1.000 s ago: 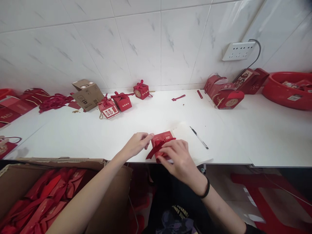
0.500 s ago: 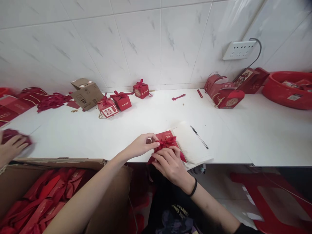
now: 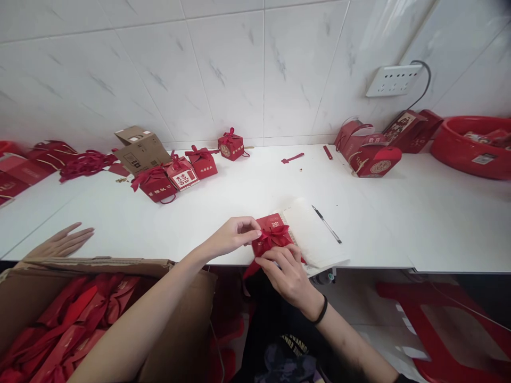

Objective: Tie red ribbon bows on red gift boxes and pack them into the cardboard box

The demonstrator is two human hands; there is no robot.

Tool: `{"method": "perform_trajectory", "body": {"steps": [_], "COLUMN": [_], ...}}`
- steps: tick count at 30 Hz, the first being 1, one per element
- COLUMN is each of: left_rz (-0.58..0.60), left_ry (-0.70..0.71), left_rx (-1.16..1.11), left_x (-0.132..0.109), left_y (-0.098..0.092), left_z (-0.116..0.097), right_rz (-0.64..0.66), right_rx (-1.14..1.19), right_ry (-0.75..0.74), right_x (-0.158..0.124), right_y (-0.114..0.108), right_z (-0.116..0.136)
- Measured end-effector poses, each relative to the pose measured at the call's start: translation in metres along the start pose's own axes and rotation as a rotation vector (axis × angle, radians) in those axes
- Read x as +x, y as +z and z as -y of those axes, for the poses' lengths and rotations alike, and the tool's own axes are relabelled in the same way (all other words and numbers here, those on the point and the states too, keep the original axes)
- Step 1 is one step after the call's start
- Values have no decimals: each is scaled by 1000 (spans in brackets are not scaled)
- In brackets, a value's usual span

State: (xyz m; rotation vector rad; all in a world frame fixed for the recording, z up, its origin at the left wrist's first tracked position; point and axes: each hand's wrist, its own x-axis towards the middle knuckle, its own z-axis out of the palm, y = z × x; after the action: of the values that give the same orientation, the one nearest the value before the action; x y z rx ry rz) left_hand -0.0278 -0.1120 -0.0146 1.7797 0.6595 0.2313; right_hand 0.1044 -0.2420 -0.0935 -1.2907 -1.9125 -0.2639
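A red gift box (image 3: pixel 268 219) lies at the table's front edge, partly over a pad of white paper (image 3: pixel 315 234). Across its top runs a dark red ribbon (image 3: pixel 276 234), tied in a bow. My left hand (image 3: pixel 235 234) pinches the bow's left loop between thumb and fingertips. Just below the bow is my right hand (image 3: pixel 285 271), its fingers curled together on the ribbon's lower part; they hide the near side of the box. A ribbon end (image 3: pixel 252 269) hangs over the edge to the left of my right hand.
A cardboard carton (image 3: pixel 179 319) full of red boxes stands at front left, with another person's open hand (image 3: pixel 59 242) above it. Several ribboned boxes (image 3: pixel 157 186) sit further back. A pen (image 3: pixel 326 223) lies on the paper; a red basin (image 3: pixel 471 159) is far right.
The other person's hand at left has let go of a ribboned red box, which now stands beside the others. My right hand has shifted slightly down and right; the bow shows more openly.
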Motion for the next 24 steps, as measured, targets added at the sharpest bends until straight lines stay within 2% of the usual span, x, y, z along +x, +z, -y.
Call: {"method": "perform_trajectory", "body": {"steps": [5, 15, 18, 20, 22, 24], "left_rz": [1, -90, -102, -102, -99, -100], "left_ry": [4, 3, -8, -17, -50, -110], "left_rx": [91, 222, 217, 238, 238, 206], "left_x": [-1, -3, -3, -3, -4, -5], "left_y": [0, -1, -1, -2, -3, -4], "left_z": [1, 4, 5, 6, 6, 7], "right_rz": [-70, 69, 4, -117, -195, -148], "right_rx": [27, 21, 152, 200, 189, 185], "right_ry": [-25, -111, -105, 5, 212, 396], "right_x": [2, -11, -9, -1, 8, 18], "right_y": [-5, -22, -34, -41, -44, -43], "right_z": [-5, -5, -7, -13, -24, -36]}}
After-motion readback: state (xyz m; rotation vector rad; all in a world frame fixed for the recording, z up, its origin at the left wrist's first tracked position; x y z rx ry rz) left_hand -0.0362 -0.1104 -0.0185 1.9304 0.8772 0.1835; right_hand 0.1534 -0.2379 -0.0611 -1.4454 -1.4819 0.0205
